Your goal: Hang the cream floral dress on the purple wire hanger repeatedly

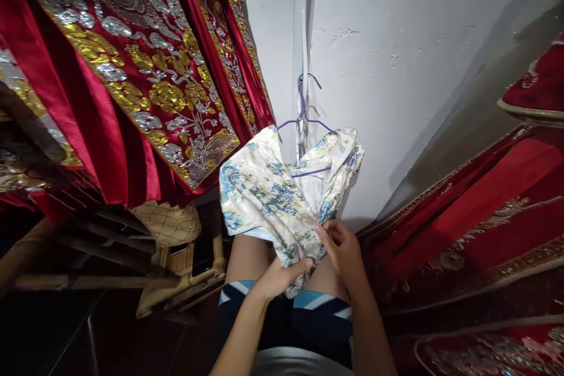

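Observation:
A white blouse (268,188) with blue and yellow flowers hangs on a purple clothes hanger (302,107) in front of my knees. Its neckline gapes, and the hanger's lower bar shows inside. My left hand (284,277) grips the gathered lower part of the blouse, thumb on top and the other fingers hidden under the cloth. My right hand (340,245) pinches the blouse's front edge on the right side, below the neckline, with its fingers curled.
Red cloth with gold and silver sequins (171,94) hangs at the left. Below it stand a bamboo chair (176,264) and a woven tan piece (167,220). Embroidered red fabric (476,211) fills the right side. A white wall (379,47) rises behind.

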`<state>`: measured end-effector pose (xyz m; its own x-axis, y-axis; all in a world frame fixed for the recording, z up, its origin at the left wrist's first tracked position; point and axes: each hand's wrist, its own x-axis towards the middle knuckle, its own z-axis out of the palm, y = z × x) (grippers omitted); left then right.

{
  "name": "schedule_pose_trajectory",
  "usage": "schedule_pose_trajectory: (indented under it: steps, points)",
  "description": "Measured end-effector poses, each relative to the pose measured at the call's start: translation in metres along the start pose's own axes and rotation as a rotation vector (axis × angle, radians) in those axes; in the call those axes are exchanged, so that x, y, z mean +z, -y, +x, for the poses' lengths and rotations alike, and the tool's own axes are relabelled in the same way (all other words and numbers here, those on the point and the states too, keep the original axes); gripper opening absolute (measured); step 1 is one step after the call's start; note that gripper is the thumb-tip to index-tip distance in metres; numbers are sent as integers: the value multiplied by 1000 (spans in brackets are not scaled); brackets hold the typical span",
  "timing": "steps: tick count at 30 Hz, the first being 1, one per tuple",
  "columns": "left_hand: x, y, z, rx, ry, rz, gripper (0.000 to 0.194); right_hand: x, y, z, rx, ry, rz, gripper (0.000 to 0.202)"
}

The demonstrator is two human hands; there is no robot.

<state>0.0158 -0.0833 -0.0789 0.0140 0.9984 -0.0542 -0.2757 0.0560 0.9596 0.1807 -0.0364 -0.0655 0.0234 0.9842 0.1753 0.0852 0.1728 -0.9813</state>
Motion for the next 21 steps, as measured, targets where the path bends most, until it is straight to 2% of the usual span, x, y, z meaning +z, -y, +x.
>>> schedule_pose_trajectory:
  steps: [2,4,7,9,11,13,15,16,17,18,19,21]
  points:
    - [12,-4,-2,98,-28,101,51,-6,4,2,9,38,-10,36]
    - [18,-3,-1,82,-20,95,47,-10,9,1,16,69,-16,37]
    - [13,7,5,11,-46,-42,46,-12,15,-6,23,132,23,38]
    - [4,15,13,0,-133,-122,45,-11,16,-10,-7,163,46,39]
    - [-7,22,21,29,-294,-115,43,-10,14,-12,-45,135,45,38]
    - [-15,26,25,125,-527,-38,44,-9,9,-11,-59,49,49,34]
    - [-18,27,25,343,-768,81,45,-7,4,-10,-54,-31,78,30]
    - [-17,28,25,478,-836,152,41,-5,2,-9,-49,-54,99,29]
    - [-13,28,24,604,-839,226,34,-2,2,-9,-44,-63,117,29]
    - [-8,28,23,693,-777,300,28,1,2,-9,-39,-60,128,29]
    - [-1,28,22,734,-678,357,25,4,3,-9,-37,-47,136,30]
    - [16,28,22,689,-484,384,28,12,9,-12,-28,-11,150,32]
